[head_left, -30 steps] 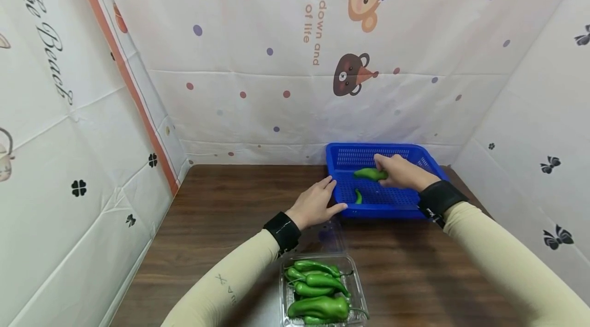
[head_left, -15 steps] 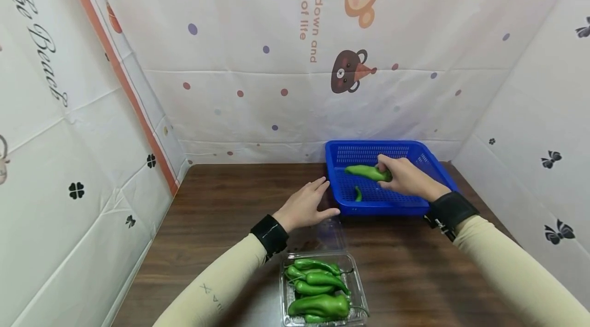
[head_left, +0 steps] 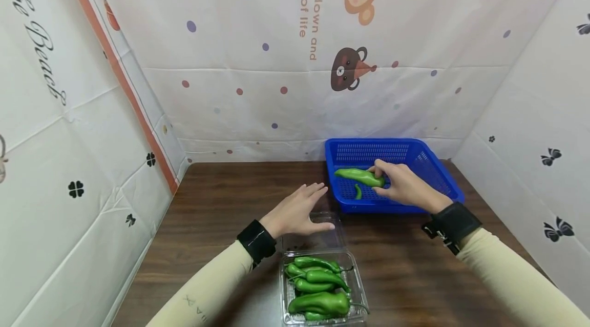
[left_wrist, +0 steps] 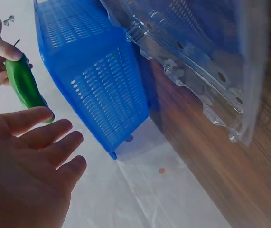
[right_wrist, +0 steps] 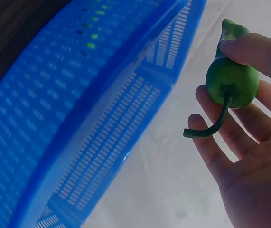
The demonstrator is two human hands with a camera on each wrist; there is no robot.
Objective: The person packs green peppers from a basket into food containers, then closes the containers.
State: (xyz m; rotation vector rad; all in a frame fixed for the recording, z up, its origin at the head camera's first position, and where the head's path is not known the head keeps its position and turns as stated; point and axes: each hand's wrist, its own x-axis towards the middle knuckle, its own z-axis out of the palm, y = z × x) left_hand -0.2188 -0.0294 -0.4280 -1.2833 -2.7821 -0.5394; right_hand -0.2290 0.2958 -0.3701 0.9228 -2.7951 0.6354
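Over the blue basket (head_left: 394,209), my right hand (head_left: 405,186) pinches a large green pepper (head_left: 359,177) by its stem end, thumb against fingers. The right wrist view shows that pepper (right_wrist: 232,78) with its curved stem towards the camera. A smaller green pepper (head_left: 358,192) lies on the basket floor. My left hand (head_left: 295,211) is spread with fingers extended, left of the basket, holding nothing. Below it, the raised clear lid (head_left: 318,237) belongs to a clear plastic box (head_left: 361,286). Several green peppers (head_left: 322,278) lie in the box.
A dark wooden table (head_left: 221,204) carries the basket and the box. Printed white cloth (head_left: 249,106) stands behind the table and along both sides. The basket sits at the back right, close to the cloth.
My right hand has lifted the large pepper and moved it slightly left and nearer. My left hand has drawn back from the basket rim, towards the box.
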